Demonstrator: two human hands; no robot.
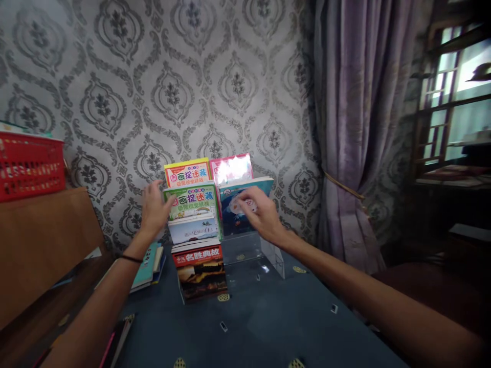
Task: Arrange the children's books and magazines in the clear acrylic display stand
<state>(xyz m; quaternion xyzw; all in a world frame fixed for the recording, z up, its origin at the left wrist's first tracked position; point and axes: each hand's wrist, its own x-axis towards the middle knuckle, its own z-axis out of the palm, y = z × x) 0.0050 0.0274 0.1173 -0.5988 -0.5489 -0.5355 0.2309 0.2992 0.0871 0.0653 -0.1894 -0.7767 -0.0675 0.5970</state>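
My left hand [155, 207] is raised at the left edge of a green-bordered picture book [194, 200], its thumb and fingers apart and nothing held. In front of a dark blue book [236, 220] is my right hand [263, 212], fingers curled in, tips at the cover; whether they touch it I cannot tell. Both books stand in a clear tiered display rack [273, 258]. Behind them are a yellow-topped book [186, 171] and a pink book [232, 166] with glare on its cover. Lower on the left side stand a pale book [194, 232] and a red-and-black book [202, 273].
The rack stands on a dark blue tablecloth [261, 322] near a patterned wall. Several books [144, 268] lie stacked left of it. A red basket [30, 166] sits on a brown box [49, 250] at far left. A purple curtain [353, 128] hangs on the right.
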